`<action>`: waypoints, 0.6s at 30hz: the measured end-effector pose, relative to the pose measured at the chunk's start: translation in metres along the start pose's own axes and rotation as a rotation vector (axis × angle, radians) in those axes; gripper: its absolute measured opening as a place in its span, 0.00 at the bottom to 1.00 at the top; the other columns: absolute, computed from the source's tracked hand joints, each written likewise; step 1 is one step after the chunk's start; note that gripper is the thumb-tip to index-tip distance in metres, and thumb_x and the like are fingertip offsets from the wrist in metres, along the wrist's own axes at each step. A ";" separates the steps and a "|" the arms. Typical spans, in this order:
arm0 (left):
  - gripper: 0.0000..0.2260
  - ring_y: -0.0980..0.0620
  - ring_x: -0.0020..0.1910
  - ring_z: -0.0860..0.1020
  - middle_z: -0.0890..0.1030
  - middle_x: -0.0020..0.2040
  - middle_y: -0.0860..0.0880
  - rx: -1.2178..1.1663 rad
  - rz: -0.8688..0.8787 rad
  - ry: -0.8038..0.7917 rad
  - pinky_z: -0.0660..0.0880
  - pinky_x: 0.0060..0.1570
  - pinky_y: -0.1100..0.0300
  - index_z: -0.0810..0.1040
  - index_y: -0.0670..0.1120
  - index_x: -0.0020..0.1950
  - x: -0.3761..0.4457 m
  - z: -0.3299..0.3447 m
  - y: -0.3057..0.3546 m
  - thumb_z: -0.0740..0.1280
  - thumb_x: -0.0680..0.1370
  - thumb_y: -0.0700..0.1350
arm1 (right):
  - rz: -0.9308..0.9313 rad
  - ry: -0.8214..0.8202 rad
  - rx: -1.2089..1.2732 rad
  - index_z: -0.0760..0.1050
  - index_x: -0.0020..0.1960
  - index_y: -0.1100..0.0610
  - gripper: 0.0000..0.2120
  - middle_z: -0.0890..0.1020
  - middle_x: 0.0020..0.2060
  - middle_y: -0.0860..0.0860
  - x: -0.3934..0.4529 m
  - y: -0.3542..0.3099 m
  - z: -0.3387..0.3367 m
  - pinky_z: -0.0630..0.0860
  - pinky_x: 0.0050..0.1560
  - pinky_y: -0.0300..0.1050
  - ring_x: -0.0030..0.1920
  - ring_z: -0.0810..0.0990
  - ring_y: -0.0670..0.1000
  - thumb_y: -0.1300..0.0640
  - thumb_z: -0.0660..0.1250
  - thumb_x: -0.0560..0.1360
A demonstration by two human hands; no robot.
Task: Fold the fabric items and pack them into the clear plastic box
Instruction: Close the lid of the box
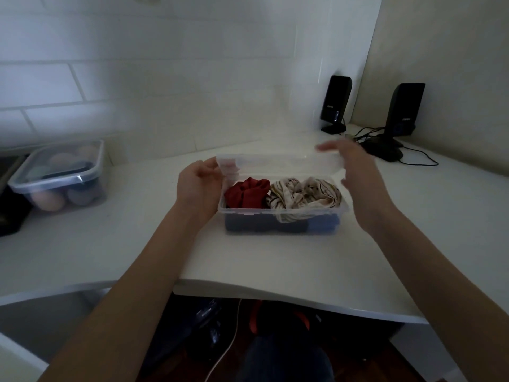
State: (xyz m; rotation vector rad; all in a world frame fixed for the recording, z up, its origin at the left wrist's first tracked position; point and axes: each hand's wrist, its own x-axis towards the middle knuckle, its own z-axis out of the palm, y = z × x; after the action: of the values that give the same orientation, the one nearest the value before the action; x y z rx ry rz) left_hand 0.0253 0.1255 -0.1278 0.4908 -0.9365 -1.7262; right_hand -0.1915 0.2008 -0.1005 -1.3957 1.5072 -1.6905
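A clear plastic box [249,212] stands on the white desk [137,244]. Inside it lie a crumpled red fabric [248,194] on the left and a cream striped fabric [303,197] on the right, which spills slightly over the front rim. Blue fabric [275,226] shows through the front wall beneath them. A clear lid [275,164] hovers tilted over the box's far side. My left hand [198,183] grips the lid's left end. My right hand [355,172] is blurred at the lid's right end with its fingers stretched out; whether it touches the lid is unclear.
A second lidded clear container [57,177] with rounded items sits at the left. Two black speakers [334,103] [405,111] with cables stand at the back right corner. A dark object [8,213] lies at the far left. The desk's front edge [275,296] curves near me.
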 end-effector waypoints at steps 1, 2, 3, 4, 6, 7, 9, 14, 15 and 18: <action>0.13 0.45 0.45 0.80 0.83 0.37 0.42 -0.072 -0.017 -0.027 0.74 0.55 0.53 0.77 0.42 0.25 -0.001 0.000 -0.001 0.54 0.64 0.40 | 0.087 -0.040 0.052 0.78 0.45 0.48 0.09 0.75 0.46 0.36 -0.002 0.005 0.000 0.73 0.44 0.34 0.48 0.73 0.35 0.54 0.58 0.77; 0.14 0.43 0.50 0.78 0.81 0.40 0.39 -0.061 -0.032 -0.022 0.71 0.60 0.50 0.75 0.41 0.23 0.000 0.000 -0.002 0.55 0.65 0.42 | 0.134 -0.069 0.087 0.78 0.45 0.48 0.09 0.76 0.49 0.40 -0.006 0.009 -0.001 0.76 0.44 0.38 0.50 0.75 0.41 0.57 0.59 0.76; 0.17 0.42 0.52 0.76 0.80 0.44 0.38 0.036 -0.042 0.006 0.70 0.61 0.50 0.75 0.41 0.22 0.001 -0.001 -0.004 0.55 0.68 0.43 | 0.152 -0.095 0.082 0.77 0.48 0.50 0.11 0.76 0.53 0.45 -0.010 0.015 -0.002 0.77 0.45 0.42 0.51 0.76 0.46 0.61 0.59 0.74; 0.19 0.41 0.53 0.76 0.79 0.47 0.39 0.177 -0.052 0.012 0.73 0.57 0.52 0.74 0.42 0.22 0.001 -0.002 -0.007 0.56 0.72 0.44 | 0.175 -0.121 0.077 0.76 0.53 0.51 0.13 0.76 0.57 0.49 -0.014 0.019 -0.003 0.76 0.45 0.43 0.51 0.77 0.49 0.64 0.59 0.73; 0.14 0.45 0.47 0.78 0.80 0.47 0.43 0.439 -0.073 -0.061 0.77 0.43 0.60 0.74 0.44 0.26 0.000 -0.003 -0.010 0.63 0.73 0.44 | 0.230 -0.161 0.074 0.72 0.59 0.53 0.18 0.75 0.60 0.53 -0.019 0.026 -0.008 0.77 0.42 0.39 0.49 0.79 0.51 0.67 0.60 0.72; 0.07 0.48 0.43 0.79 0.81 0.45 0.45 0.514 -0.097 -0.120 0.77 0.38 0.62 0.75 0.45 0.31 -0.001 -0.006 -0.009 0.66 0.70 0.42 | 0.246 -0.179 0.067 0.70 0.61 0.53 0.18 0.75 0.60 0.54 -0.020 0.027 -0.010 0.76 0.41 0.38 0.48 0.79 0.50 0.66 0.61 0.73; 0.06 0.51 0.40 0.80 0.82 0.43 0.50 0.530 -0.155 -0.244 0.78 0.37 0.64 0.77 0.47 0.41 -0.004 -0.013 -0.004 0.67 0.67 0.38 | 0.252 -0.218 0.044 0.67 0.64 0.51 0.19 0.77 0.59 0.52 -0.022 0.031 -0.014 0.77 0.46 0.40 0.50 0.80 0.51 0.62 0.62 0.75; 0.15 0.48 0.47 0.79 0.80 0.50 0.47 0.516 -0.157 -0.282 0.79 0.45 0.62 0.77 0.48 0.50 -0.011 -0.018 0.000 0.69 0.67 0.34 | 0.198 -0.380 -0.087 0.62 0.68 0.39 0.22 0.76 0.61 0.48 -0.026 0.034 -0.023 0.67 0.69 0.53 0.62 0.75 0.51 0.53 0.62 0.77; 0.15 0.48 0.47 0.79 0.80 0.50 0.47 0.516 -0.139 -0.267 0.79 0.46 0.61 0.77 0.48 0.49 -0.014 -0.016 -0.001 0.70 0.67 0.34 | 0.183 -0.414 -0.088 0.61 0.68 0.36 0.22 0.73 0.66 0.49 -0.025 0.034 -0.025 0.64 0.71 0.54 0.67 0.71 0.52 0.51 0.62 0.77; 0.08 0.49 0.48 0.80 0.82 0.49 0.49 0.586 -0.001 -0.198 0.78 0.48 0.62 0.79 0.48 0.46 -0.023 -0.014 -0.008 0.69 0.70 0.37 | 0.119 -0.461 -0.098 0.61 0.69 0.37 0.22 0.66 0.70 0.46 -0.025 0.033 -0.027 0.66 0.68 0.45 0.68 0.67 0.47 0.49 0.61 0.78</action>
State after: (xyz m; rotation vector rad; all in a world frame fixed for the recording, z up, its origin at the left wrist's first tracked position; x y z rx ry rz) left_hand 0.0383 0.1429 -0.1448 0.7025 -1.5979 -1.5029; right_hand -0.2149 0.2247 -0.1364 -1.5780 1.3850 -1.1349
